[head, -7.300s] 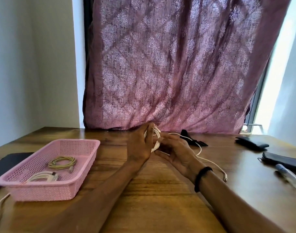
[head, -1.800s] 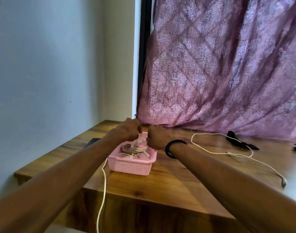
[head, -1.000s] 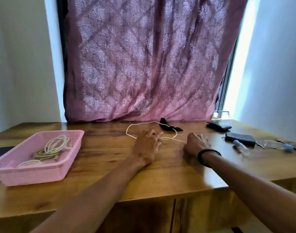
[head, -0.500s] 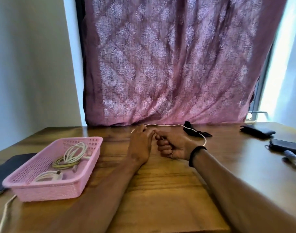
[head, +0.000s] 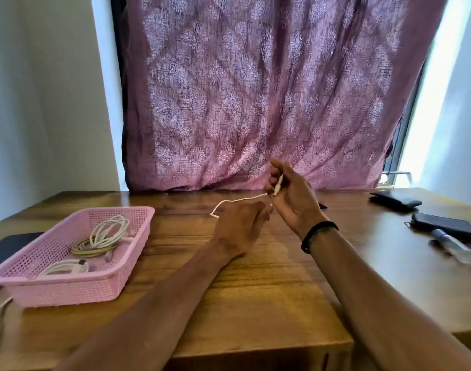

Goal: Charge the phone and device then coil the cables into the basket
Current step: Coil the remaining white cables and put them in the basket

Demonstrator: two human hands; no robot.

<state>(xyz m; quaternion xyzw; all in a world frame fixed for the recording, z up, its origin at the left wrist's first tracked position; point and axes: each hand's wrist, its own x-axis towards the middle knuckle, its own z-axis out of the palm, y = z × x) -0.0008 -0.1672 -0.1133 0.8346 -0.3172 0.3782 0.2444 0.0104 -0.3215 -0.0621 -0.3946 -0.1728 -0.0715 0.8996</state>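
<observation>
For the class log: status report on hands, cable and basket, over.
Right hand grips white cable by its plug end; left hand on the cable lower down. Pink basket holds coiled cables. Nothing blocking.

White cable (head: 238, 200) uncoiled on desk (plug end raised); 3 coils in pink basket (head: 127, 261).

Right hand (head: 293, 194) now lifted off bench (head: 255, 290), palm up, pinching cable (head: 237, 200) plug end; was fisted low. Left hand (head: 239, 226) drops slightly, cable trailing left.
</observation>
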